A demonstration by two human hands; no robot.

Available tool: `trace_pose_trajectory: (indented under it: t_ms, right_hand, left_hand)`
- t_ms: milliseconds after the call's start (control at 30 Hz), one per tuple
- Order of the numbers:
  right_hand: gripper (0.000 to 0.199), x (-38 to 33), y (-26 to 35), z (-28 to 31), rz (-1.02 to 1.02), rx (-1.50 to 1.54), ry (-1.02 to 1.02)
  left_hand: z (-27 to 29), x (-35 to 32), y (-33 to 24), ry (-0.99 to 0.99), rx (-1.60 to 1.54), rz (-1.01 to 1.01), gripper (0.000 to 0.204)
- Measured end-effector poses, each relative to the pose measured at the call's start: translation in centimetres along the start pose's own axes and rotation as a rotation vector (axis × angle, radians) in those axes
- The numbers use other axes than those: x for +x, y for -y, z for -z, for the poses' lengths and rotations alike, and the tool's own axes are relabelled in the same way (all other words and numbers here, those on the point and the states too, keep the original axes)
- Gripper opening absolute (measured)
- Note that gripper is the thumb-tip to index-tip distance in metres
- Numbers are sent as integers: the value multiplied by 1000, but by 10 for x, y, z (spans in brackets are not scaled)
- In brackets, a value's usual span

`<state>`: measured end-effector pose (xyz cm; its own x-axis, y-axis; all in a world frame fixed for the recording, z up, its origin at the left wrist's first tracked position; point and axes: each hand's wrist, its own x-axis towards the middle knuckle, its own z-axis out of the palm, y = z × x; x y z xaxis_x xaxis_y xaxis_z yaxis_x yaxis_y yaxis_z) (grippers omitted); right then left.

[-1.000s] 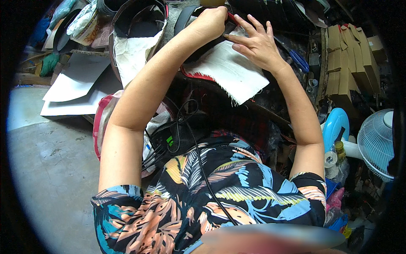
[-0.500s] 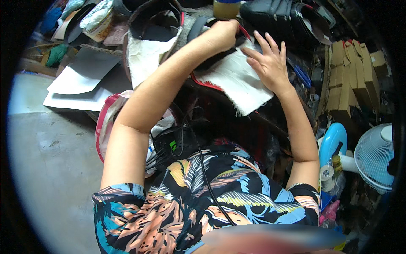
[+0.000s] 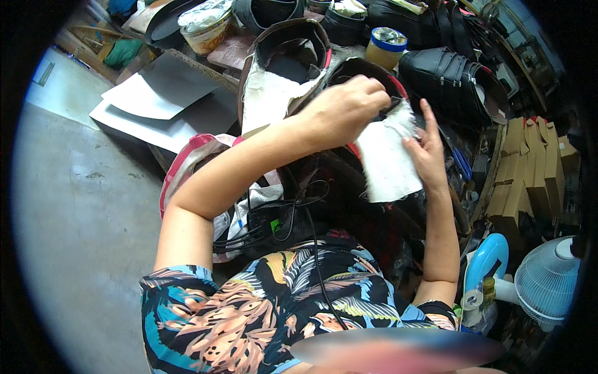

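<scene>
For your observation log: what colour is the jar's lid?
Blue, on the jar in the head view.

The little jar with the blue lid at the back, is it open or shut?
Shut. The blue lid sits flat on top of the yellowish jar, which stands upright among the dark shoe parts beyond the left hand.

A cluttered workbench (image 3: 349, 59) is carrying everything beyond the hands. Just behind the left hand (image 3: 349, 109), a dark curved leather piece with red trim and white fabric lining (image 3: 283, 75) is lying on it. Beyond the right hand (image 3: 427, 153), a small tan jar with a blue lid (image 3: 386, 47) is standing. Far to the left of both hands, 2 flat grey cardboard sheets (image 3: 159, 100) are resting stacked, overhanging the grey concrete floor (image 3: 81, 237).
</scene>
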<state>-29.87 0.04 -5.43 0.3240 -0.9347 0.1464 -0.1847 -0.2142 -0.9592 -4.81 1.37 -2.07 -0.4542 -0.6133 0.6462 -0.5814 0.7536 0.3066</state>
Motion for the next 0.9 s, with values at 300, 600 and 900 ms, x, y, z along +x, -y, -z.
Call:
trace_pose_trajectory:
  t_ms: [300,600,900]
  right_hand:
    - [74,6,32,20,242,-184,-63]
    - [69,16,14,1,251,-350,-100]
    - [63,17,5,4,426,-244,-120]
  left_hand:
    - [94,-64,110,113,418,973,53]
    - [86,-82,121,-79,93,799,50]
    - [107,-83,103,-180,231,763,46]
